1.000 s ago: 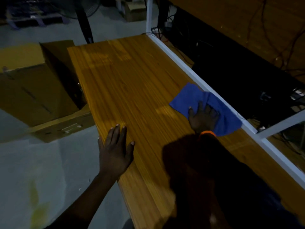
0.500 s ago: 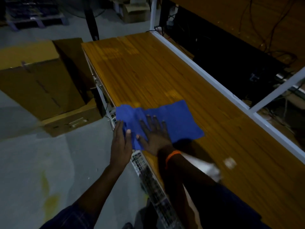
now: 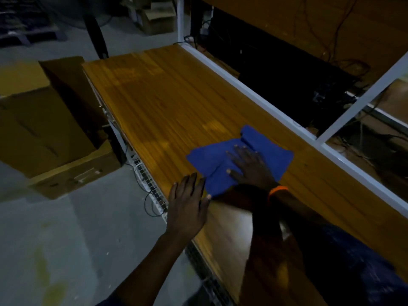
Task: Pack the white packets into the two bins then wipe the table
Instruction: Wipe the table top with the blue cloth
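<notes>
A blue cloth [image 3: 212, 160] lies spread on the orange wooden table [image 3: 167, 100], near its left edge. My right hand [image 3: 249, 166] presses flat on the cloth, fingers spread, an orange band on the wrist. My left hand [image 3: 187, 206] rests flat on the table's left edge, its fingertips just touching the cloth's near corner. No white packets or bins are in view.
A large cardboard box [image 3: 44, 124] stands on the floor left of the table. A white metal frame rail [image 3: 265, 102] runs along the table's right edge, with dark cables behind it. A wire tray [image 3: 150, 186] hangs under the left edge. Another box [image 3: 156, 18] sits far back.
My right hand slid the cloth from the right rail to the left edge, then back toward the middle. My left hand stays on the left edge.
</notes>
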